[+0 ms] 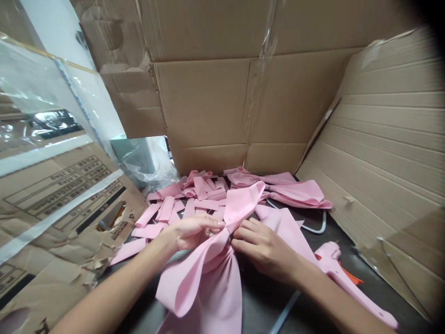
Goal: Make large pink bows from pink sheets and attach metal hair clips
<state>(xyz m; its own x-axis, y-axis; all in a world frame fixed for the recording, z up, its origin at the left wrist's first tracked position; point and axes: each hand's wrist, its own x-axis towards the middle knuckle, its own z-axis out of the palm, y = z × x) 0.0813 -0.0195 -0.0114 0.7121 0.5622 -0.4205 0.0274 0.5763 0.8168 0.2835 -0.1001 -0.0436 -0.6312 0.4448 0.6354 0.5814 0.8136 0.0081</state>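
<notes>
A pink fabric bow [201, 273], with loops and a hanging tail, is gathered tight at its middle between my two hands. My left hand [194, 232] pinches the gathered centre from the left, thumb and fingers pressed together. From the right, my right hand [260, 246] grips the same knot with curled fingers; its fingertips are partly hidden by the cloth. One loop stands up above the hands, and the other hangs toward me on the left. Behind my right hand lies a flat pink piece of fabric [288, 227].
Short pink strips [167, 208] lie heaped at the back left, with finished-looking pink bows [302, 192] at the back right. A pink glue gun [342, 273] with an orange trigger rests at right. A pale cord [321, 227] runs nearby. Cardboard walls [205, 102] enclose the dark table.
</notes>
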